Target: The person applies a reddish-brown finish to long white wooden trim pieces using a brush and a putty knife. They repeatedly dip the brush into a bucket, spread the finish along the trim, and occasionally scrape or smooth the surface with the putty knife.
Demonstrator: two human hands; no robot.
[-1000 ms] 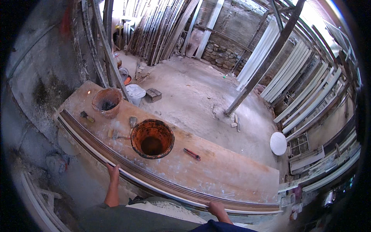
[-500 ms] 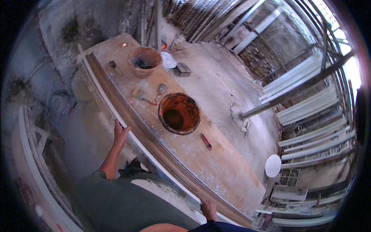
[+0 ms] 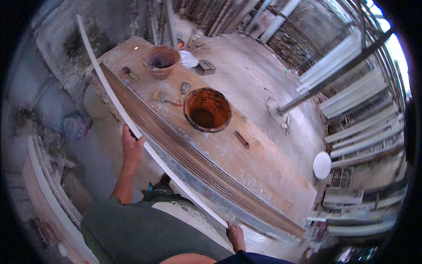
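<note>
Both my hands grip a long, thin white strip, probably moulding [image 3: 175, 177], which slants from the upper left down to the lower right. My left hand [image 3: 132, 144] is closed round it near its middle. Lower down, my right hand [image 3: 236, 236] is closed on the end nearest me. The far end rises above the table's far left corner. Beside the strip lies a long brown mould [image 3: 184, 148] with ribbed grooves, along the near side of the table [image 3: 268, 187]. Over most of its length the strip stands apart from the mould, on my side.
On the table are an orange-brown bucket [image 3: 207, 110], a second bucket [image 3: 161, 61], brushes [image 3: 160, 97] and a red-handled tool [image 3: 241, 139]. Beyond stand a slanting post [image 3: 336, 72] and racks of white strips [image 3: 356, 99]. More long pieces [image 3: 41, 176] lie at my left.
The strip has come away from the mould's near edge toward me, and its far end has risen. Both hands keep their hold. The view has shifted slightly.
</note>
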